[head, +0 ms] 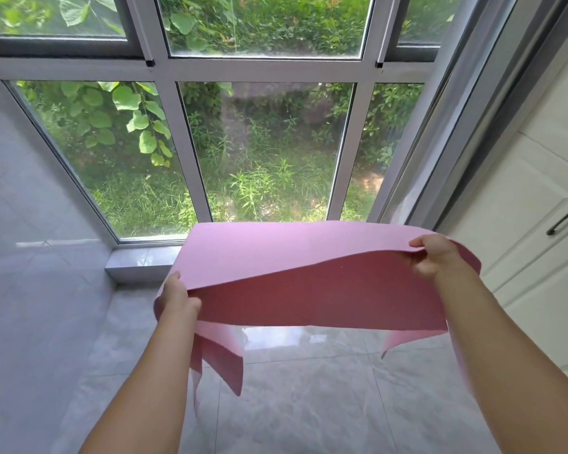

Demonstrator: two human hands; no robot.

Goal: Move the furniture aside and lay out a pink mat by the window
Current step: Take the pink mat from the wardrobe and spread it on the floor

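Note:
A pink mat hangs in the air in front of the window, folded over itself, with loose ends drooping toward the floor. My left hand grips the mat's left edge, thumb on top. My right hand pinches the upper layer at the right edge, lifting it apart from the darker underside. The mat's far edge hides the window sill behind it.
A glossy grey tiled floor lies below the mat. A low tiled ledge runs under the window. A white tiled wall stands on the left; a white cabinet door with a dark handle is on the right.

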